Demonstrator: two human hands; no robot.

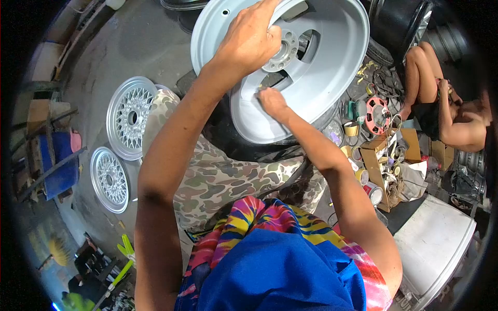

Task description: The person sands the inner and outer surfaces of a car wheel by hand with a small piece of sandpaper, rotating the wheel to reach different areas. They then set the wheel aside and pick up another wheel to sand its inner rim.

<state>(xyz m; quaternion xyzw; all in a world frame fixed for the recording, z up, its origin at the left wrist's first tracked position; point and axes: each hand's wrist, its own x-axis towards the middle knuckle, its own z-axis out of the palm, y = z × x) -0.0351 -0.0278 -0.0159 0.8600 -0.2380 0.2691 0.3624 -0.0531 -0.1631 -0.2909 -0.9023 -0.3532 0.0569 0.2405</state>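
We have the wheel rim [332, 67] beneath both hands — left hand [249, 40] reaching far, grip unclear; right hand [273, 103] nearer, fisted.

Two hands [251, 39]; one grey wheel [332, 62]; two mesh wheels [121, 111], perhaps third behind; one co-worker [467, 129].

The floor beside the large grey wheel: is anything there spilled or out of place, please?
Yes, somewhat: right of the wheel, yellow scraps lie scattered beside tangled cables, which looks untidy. I see no clear liquid spill.
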